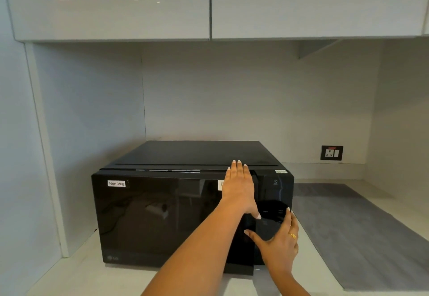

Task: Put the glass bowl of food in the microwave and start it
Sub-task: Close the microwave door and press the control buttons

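microwave (162,214) | door label (116,183): "Non-Veg" | logo (113,258): "LG", lower left

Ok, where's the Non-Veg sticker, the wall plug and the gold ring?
Non-Veg sticker (116,183): head view, middle of the label.
Wall plug (331,153): head view, socket plate centre.
Gold ring (293,235): head view, band on right hand's finger.

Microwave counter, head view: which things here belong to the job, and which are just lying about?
Part of the job:
- black microwave, door almost shut
- its control panel
- left hand, flat on the door's top edge
- right hand, open at the panel's dial
The glass bowl is not visible.

Just there:
- Non-Veg label
- wall socket
- grey mat
- upper cabinets
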A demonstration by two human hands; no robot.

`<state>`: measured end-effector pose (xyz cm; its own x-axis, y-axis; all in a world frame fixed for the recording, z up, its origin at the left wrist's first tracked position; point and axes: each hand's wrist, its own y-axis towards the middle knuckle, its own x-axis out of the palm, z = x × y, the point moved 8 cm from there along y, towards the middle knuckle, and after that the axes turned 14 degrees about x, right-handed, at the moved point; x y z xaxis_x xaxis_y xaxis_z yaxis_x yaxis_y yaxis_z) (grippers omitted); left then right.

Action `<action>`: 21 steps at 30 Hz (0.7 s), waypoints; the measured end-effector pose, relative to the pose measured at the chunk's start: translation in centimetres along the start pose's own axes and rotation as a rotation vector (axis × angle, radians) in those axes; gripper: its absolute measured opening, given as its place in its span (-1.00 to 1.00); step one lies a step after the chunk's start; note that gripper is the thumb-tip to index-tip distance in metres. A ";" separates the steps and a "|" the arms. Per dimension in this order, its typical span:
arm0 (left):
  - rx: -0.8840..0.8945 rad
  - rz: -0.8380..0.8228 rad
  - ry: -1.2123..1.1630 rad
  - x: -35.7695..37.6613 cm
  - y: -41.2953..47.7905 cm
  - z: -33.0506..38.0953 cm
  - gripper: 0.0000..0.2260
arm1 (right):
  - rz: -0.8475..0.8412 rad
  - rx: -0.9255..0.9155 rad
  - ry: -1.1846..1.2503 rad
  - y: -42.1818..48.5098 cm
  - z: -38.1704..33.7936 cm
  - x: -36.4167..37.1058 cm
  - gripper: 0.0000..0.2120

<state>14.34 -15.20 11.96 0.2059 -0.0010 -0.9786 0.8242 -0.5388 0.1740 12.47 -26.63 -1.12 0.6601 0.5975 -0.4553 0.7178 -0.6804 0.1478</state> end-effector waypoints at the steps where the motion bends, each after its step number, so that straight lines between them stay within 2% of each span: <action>1: 0.001 0.000 -0.001 0.1 0.2 -0.1 0.10 | 0.002 0.002 -0.005 0.2 -0.1 0.1 0.14; 8: -0.005 0.005 0.031 0.4 1.0 -0.5 0.10 | -0.013 0.059 0.000 1.0 0.4 0.8 0.22; 21: 0.013 0.023 0.056 0.4 1.4 -0.6 0.08 | -0.024 0.136 -0.084 1.5 0.5 0.9 0.24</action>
<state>15.90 -15.41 11.86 0.2546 0.0336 -0.9664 0.8120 -0.5502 0.1948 14.07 -27.34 -1.73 0.6185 0.5804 -0.5298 0.6927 -0.7210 0.0188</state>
